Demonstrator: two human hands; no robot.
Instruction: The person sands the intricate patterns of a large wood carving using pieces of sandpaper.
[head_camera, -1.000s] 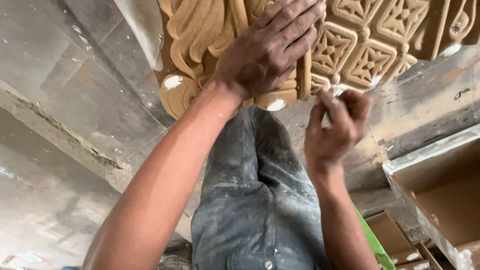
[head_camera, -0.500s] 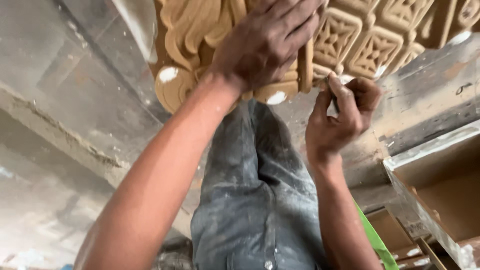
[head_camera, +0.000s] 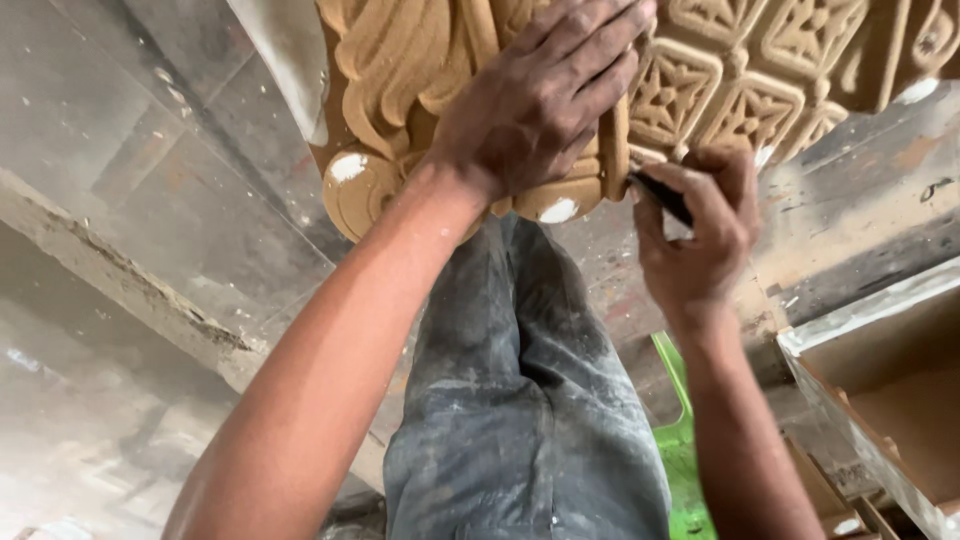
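Against the carved wooden panel (head_camera: 760, 70), the left hand (head_camera: 540, 100) presses flat, holding nothing; the right hand (head_camera: 700, 235) pinches a dark thin tool (head_camera: 662, 197), which could slip and gouge the lattice carving

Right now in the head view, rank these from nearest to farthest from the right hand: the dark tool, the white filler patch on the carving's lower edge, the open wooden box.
From the right hand:
1. Dark tool, gripped in its fingers.
2. White filler patch, to its left, on the carved panel.
3. Open wooden box, lower right.
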